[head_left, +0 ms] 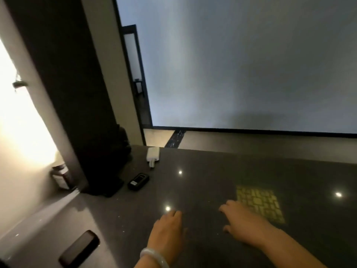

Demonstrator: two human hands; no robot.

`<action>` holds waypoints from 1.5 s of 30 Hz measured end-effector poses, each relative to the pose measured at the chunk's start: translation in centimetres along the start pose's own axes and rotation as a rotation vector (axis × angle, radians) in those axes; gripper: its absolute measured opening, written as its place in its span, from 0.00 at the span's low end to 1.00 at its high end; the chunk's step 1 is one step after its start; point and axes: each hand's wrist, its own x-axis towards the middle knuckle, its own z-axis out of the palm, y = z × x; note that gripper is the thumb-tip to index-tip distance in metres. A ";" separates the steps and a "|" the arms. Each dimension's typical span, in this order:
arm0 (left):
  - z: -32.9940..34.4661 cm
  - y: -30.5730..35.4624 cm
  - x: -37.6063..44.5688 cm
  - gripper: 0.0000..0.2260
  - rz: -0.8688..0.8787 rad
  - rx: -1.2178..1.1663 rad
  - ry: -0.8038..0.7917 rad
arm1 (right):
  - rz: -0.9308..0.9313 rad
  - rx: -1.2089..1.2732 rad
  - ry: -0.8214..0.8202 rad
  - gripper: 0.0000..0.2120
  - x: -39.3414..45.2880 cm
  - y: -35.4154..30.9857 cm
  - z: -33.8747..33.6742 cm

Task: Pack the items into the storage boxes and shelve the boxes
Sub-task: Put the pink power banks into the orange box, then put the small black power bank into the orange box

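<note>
Head view: black device beyond left fingers.

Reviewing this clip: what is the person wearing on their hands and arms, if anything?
Both forearms are bare, with no sleeves in view. The left hand has a pale, smooth, rounded bangle at its wrist. The right hand shows no gloves, rings or watch.

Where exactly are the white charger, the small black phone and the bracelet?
white charger [153,154]: head view, middle of its body.
small black phone [138,181]: head view, middle of its face.
bracelet [154,257]: head view, top of the band on the left wrist.
</note>
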 end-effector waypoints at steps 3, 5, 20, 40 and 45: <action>-0.8 -5.6 1.3 0.15 -0.127 -0.031 0.019 | -0.060 -0.002 -0.036 0.22 5.9 -3.5 0.5; -1.1 -9.1 2.5 0.15 -0.202 -0.034 0.022 | -0.104 0.018 -0.064 0.23 10.0 -5.7 0.9; 4.6 -23.0 20.5 0.38 -0.561 -0.162 0.092 | 0.081 0.356 -0.016 0.38 31.2 -11.1 3.6; 8.0 -23.1 22.8 0.35 -0.549 0.031 0.249 | 0.139 0.297 0.201 0.36 51.2 -15.3 5.2; 8.3 -23.2 22.6 0.34 -0.612 -0.007 0.141 | 0.103 0.402 0.094 0.41 42.8 -11.1 4.7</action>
